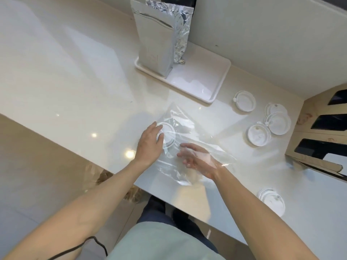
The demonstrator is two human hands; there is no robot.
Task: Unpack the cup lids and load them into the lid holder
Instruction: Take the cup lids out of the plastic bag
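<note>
Now both my hands are at the clear plastic bag [187, 132] on the counter [75, 81].

My left hand [149, 142] lies on the bag with fingers curled over the one white lid [167, 135] in it, gripping it through the film. My right hand [195, 159] is inside the bag's mouth, fingers straight and loose, holding nothing. I count six lids: that one, four loose [244, 100] [276, 109] [278, 123] [258, 135] to the right near the wooden lid holder [308, 147] with its three dark slots, and one [271, 202] by my right forearm. One white tray [216, 77] sits further back, with one foil pouch [159, 40] upright in it. The counter is pale, glossy stone against a light wall; tan floor shows on the left.
</note>
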